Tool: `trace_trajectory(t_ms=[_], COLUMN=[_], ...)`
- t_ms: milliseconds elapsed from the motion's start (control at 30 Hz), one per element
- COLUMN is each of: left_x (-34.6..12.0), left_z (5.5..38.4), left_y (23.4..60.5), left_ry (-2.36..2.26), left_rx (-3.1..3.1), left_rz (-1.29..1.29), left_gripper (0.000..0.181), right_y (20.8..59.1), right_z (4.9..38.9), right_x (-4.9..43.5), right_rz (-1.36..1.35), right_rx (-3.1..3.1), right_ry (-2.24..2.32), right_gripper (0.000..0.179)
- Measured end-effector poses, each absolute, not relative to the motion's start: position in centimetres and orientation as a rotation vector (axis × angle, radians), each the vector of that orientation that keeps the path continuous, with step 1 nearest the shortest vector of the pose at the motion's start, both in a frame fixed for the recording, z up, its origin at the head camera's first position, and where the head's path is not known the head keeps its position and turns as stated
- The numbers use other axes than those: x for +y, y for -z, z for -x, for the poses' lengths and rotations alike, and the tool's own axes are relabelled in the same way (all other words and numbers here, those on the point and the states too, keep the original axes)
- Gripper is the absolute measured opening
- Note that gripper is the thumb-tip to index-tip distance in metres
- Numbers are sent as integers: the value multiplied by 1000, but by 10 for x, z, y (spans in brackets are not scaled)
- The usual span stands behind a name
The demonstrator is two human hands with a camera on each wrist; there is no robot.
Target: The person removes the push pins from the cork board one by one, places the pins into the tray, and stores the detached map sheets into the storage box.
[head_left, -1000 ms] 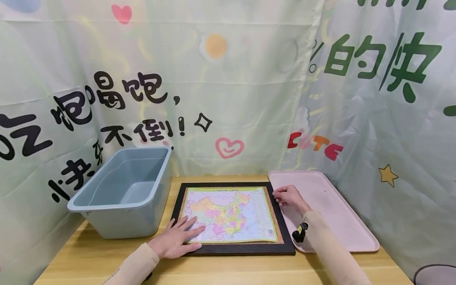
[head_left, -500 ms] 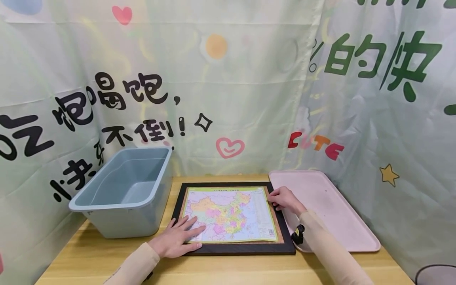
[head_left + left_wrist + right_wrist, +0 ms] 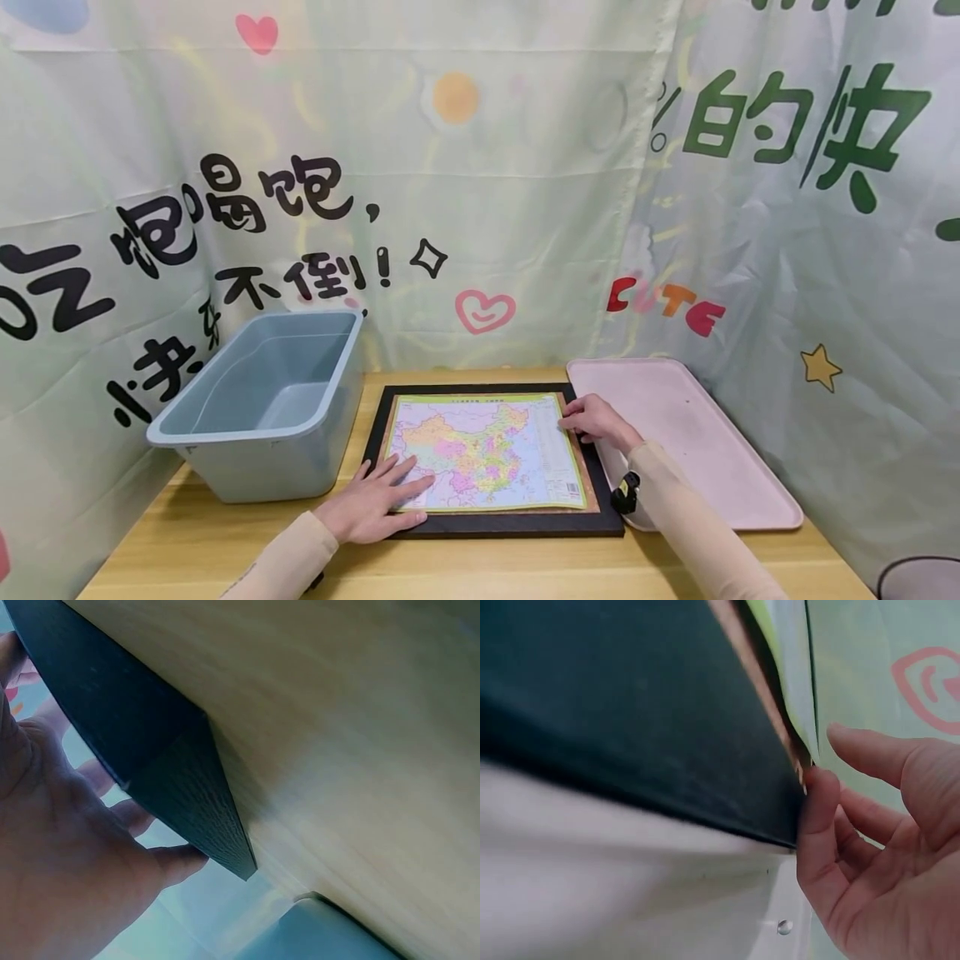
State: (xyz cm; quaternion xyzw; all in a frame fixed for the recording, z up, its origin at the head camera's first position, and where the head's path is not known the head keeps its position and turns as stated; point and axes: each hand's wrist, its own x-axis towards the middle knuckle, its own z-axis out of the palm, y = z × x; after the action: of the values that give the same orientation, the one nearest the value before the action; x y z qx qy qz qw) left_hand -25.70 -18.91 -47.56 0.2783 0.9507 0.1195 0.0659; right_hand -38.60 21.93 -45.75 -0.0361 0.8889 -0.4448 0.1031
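A printed map of China [image 3: 465,450] with a yellow-green border lies on a cork board [image 3: 592,503] in a black frame [image 3: 525,525]. My left hand [image 3: 375,497] rests with spread fingers on the map's lower left corner and the frame; in the left wrist view the hand [image 3: 82,825] lies along the frame corner [image 3: 187,772]. My right hand [image 3: 597,421] is at the map's upper right edge. In the right wrist view its fingertip [image 3: 823,784] is right at the map's slightly raised edge [image 3: 795,697], with the thumb [image 3: 870,754] apart from it. Its other fingers are loosely bent.
A blue-grey plastic tub [image 3: 255,450] stands to the left. A pink tray [image 3: 705,450] lies to the right, beside the frame. A small shiny round piece [image 3: 784,927] shows on the tray. Printed fabric [image 3: 480,208] hangs behind the wooden table [image 3: 420,575].
My right hand has moved left from the frame's right side to the map's right edge. My left hand has stayed in place on the map and frame.
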Motion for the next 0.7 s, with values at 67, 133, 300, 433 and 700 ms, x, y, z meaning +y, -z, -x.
trace_trajectory(t_ms=[67, 133, 300, 433, 700], left_x=[-189, -189, -189, -191, -191], left_z=[257, 257, 257, 258, 259], left_y=[475, 475, 475, 476, 477], left_ry=[-361, -362, -360, -359, -376], left_rx=[2870, 2871, 2874, 2875, 2865], left_rz=[-837, -837, -841, -836, -839], left_gripper=[61, 60, 60, 60, 61], right_y=[457, 457, 454, 453, 454], right_z=[386, 386, 384, 380, 372], right_x=[220, 220, 221, 220, 214], right_rz=[123, 129, 149, 139, 111], right_rx=[2609, 2590, 2554, 2532, 2491], right_ry=[1315, 1329, 1373, 1419, 1506], right_gripper=[25, 29, 39, 43, 54])
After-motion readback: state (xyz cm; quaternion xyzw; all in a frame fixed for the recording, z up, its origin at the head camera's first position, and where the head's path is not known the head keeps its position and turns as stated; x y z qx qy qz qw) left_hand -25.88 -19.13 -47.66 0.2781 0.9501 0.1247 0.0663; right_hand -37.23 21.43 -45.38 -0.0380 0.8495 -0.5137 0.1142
